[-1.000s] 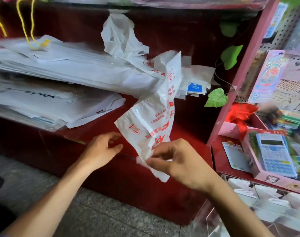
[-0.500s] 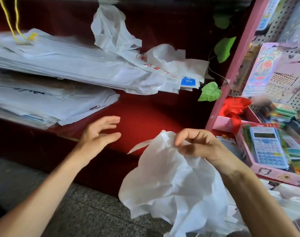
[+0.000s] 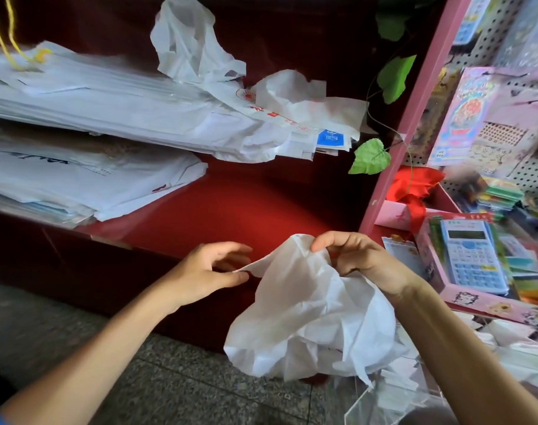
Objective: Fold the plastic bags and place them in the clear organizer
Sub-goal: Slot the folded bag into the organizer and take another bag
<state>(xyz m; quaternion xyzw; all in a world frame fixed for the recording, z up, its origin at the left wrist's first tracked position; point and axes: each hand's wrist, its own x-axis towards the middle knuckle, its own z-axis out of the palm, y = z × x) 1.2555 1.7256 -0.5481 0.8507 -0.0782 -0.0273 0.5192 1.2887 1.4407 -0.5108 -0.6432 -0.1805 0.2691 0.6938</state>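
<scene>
A crumpled white plastic bag (image 3: 307,317) hangs in front of the red shelf. My right hand (image 3: 359,262) grips its top edge with curled fingers. My left hand (image 3: 209,271) pinches a pointed corner of the same bag between thumb and fingers, just left of the right hand. The clear organizer (image 3: 393,400) sits at the bottom right, below the bag, with white folded plastic inside it. More white bags (image 3: 123,102) lie stacked on the red shelf at the upper left.
The red shelf (image 3: 231,216) runs across the middle, with a second stack of bags (image 3: 86,185) lower left. A pink upright (image 3: 405,124) divides it from a rack holding a boxed calculator (image 3: 470,259), a red bow (image 3: 415,185) and stationery. Green leaves (image 3: 369,154) hang nearby. Speckled floor lies below.
The right hand pulled the printed bag off the stack and down, where it now hangs crumpled. The left hand moved right and took hold of a corner.
</scene>
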